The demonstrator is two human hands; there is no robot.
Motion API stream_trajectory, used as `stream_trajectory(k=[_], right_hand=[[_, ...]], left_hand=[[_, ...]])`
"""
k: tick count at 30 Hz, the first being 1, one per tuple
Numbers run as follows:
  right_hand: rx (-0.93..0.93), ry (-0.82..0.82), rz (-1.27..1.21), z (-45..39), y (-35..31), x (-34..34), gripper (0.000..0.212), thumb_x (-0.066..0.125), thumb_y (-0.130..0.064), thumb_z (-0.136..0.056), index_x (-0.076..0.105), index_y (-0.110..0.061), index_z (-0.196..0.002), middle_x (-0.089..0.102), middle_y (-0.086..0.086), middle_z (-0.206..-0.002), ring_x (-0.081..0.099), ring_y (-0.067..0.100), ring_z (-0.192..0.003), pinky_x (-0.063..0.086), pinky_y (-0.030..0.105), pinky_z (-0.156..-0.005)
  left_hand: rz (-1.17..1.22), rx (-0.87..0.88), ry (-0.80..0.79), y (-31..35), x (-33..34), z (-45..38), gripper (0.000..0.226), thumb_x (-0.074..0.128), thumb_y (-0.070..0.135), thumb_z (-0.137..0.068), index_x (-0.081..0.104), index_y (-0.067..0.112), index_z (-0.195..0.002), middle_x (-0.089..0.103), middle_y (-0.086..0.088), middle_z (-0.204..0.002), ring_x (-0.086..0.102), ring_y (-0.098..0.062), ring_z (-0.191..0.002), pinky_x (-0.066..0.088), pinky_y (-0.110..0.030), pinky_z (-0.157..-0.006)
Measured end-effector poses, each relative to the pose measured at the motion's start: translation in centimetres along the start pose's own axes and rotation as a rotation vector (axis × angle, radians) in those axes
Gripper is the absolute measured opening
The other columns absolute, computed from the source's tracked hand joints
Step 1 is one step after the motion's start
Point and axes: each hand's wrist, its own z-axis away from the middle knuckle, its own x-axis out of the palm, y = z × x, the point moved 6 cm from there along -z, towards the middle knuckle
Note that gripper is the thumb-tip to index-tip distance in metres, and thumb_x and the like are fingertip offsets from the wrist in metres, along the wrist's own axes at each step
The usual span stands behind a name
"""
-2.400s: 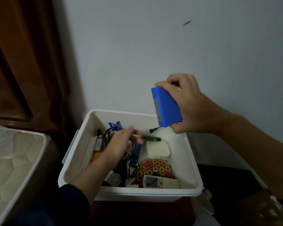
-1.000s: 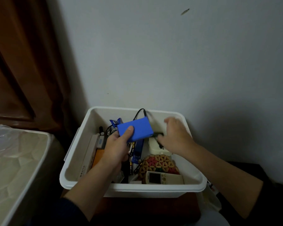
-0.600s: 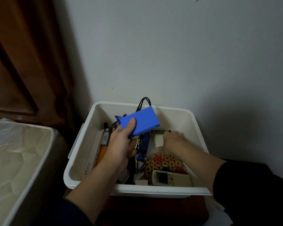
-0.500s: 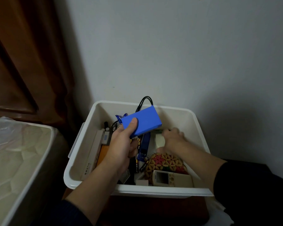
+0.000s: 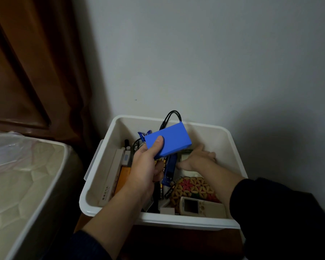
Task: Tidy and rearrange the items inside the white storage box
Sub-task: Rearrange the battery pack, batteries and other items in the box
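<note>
Your left hand [image 5: 144, 171] grips the blue pack [image 5: 168, 142], thumb on top, holding it above the box [image 5: 105, 186] contents as half a second ago. Your right hand [image 5: 195, 160], just right of the pack, has spread its fingers flat over the cream case [image 5: 185, 157]; earlier they curled there. The remote [image 5: 201, 206] lies below your right forearm, unmoved.

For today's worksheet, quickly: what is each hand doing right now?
Left hand: grips the blue box.
Right hand: open, fingers flat on the cream case.
</note>
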Motion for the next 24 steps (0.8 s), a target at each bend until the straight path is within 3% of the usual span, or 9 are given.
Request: stream_trajectory(k=[4, 9, 14, 16, 19, 24], right_hand=[[0.028, 0.040, -0.060, 0.0, 0.3, 0.1, 0.129, 0.090, -0.063, -0.050, 0.015, -0.020, -0.145, 0.038, 0.021, -0.132, 0.039, 0.035, -0.125, 0.046, 0.040, -0.077], [0.020, 0.150, -0.059, 0.6, 0.4, 0.9, 0.117, 0.094, -0.056, -0.050, 0.022, -0.020, -0.134, 0.037, 0.019, -0.129, 0.036, 0.030, -0.120, 0.031, 0.033, -0.053], [0.045, 0.157, -0.027, 0.4, -0.1, 1.4, 0.121, 0.090, -0.062, -0.058, 0.021, -0.013, -0.145, 0.039, 0.024, -0.136, 0.038, 0.034, -0.122, 0.045, 0.034, -0.065], [0.048, 0.128, -0.042, 0.2, 0.0, 1.5, 0.119, 0.084, -0.071, -0.062, 0.022, -0.014, -0.145, 0.044, 0.023, -0.135, 0.042, 0.034, -0.119, 0.037, 0.035, -0.056], [0.026, 0.127, -0.024, 0.0, 0.2, 1.2, 0.119, 0.077, -0.080, -0.059, 0.022, -0.015, -0.142, 0.049, 0.019, -0.133, 0.043, 0.033, -0.118, 0.036, 0.035, -0.061], [0.039, 0.197, -0.137, 0.6, 1.0, 1.1, 0.111, 0.086, -0.072, -0.054, 0.023, -0.020, -0.130, 0.043, 0.019, -0.127, 0.040, 0.027, -0.099, 0.025, 0.029, -0.048]], left_hand=[[0.000, 0.003, -0.002, 0.1, 0.1, 0.1, 0.038, 0.062, 0.037, -0.103, 0.063, 0.012, -0.131, 0.054, 0.004, -0.076, 0.025, -0.008, -0.045, 0.022, -0.020, -0.038], [-0.005, 0.007, 0.002, 0.1, 0.0, 0.0, 0.040, 0.062, 0.038, -0.102, 0.063, 0.013, -0.132, 0.054, 0.001, -0.083, 0.027, -0.008, -0.046, 0.024, -0.020, -0.039], [0.000, 0.012, 0.016, 0.1, 0.0, 0.1, 0.037, 0.063, 0.036, -0.102, 0.063, 0.013, -0.131, 0.055, 0.004, -0.076, 0.029, -0.007, -0.044, 0.025, -0.019, -0.037], [-0.007, 0.015, 0.019, 0.1, -0.1, 0.2, 0.035, 0.063, 0.037, -0.102, 0.064, 0.014, -0.129, 0.055, 0.005, -0.075, 0.031, -0.006, -0.042, 0.026, -0.019, -0.037], [-0.003, 0.020, 0.016, 0.2, -0.1, 0.1, 0.035, 0.063, 0.037, -0.102, 0.064, 0.014, -0.129, 0.052, 0.003, -0.075, 0.027, -0.008, -0.045, 0.025, -0.020, -0.037], [0.006, 0.021, 0.018, 0.2, -0.3, 0.1, 0.037, 0.062, 0.038, -0.102, 0.064, 0.016, -0.132, 0.052, 0.001, -0.081, 0.026, -0.009, -0.046, 0.024, -0.021, -0.038]])
